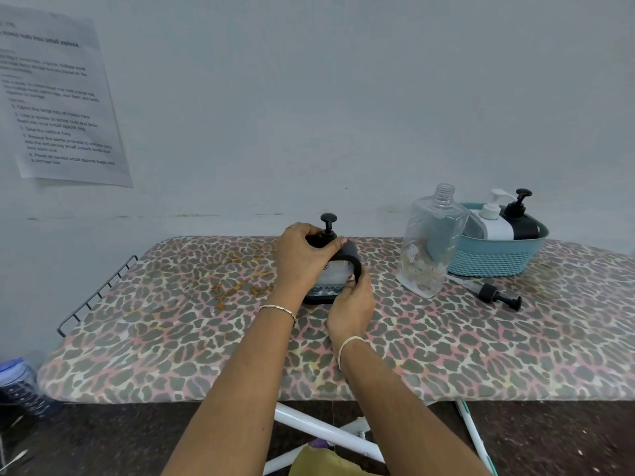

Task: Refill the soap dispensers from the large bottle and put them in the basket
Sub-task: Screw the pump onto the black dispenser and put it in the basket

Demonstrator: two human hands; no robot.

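Note:
A black soap dispenser (338,269) with a pale label and a black pump head stands at the middle of the leopard-print board (171,324). My left hand (304,257) wraps its top around the pump collar. My right hand (350,304) grips its lower right side. To the right stands the large clear bottle (431,245), uncapped and nearly empty. Its black pump (498,296) lies loose on the board beside it. Behind, a blue basket (494,259) holds a white dispenser (493,221) and a black dispenser (522,218).
A wire rack (98,293) edges the board's left end. A printed sheet (60,97) hangs on the wall at left. A bottle with a blue cap (20,386) stands on the floor at lower left. White board legs (326,431) show below.

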